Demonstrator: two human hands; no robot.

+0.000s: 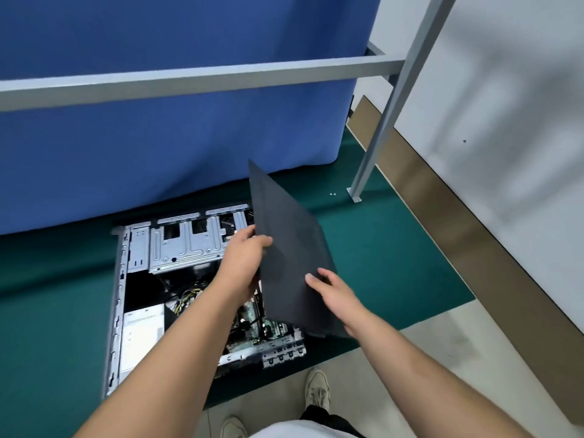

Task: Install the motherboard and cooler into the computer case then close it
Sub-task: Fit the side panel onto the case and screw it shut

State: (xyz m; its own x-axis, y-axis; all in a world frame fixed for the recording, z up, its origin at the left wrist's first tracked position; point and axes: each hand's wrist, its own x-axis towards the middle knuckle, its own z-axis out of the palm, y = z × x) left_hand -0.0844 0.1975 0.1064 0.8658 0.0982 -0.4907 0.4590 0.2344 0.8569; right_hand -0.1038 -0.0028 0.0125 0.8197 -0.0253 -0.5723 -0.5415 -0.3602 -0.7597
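Both hands, L [245, 257] & R [335, 295], grip flat dark side panel [290, 248] tilted over open case [132, 248]

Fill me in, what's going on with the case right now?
A person stands over the open case, which lies on its side on a green mat. Both hands hold the dark side panel, tilted above the case: the left hand grips its left edge, the right hand its lower part. The motherboard shows inside. The panel is not yet on.
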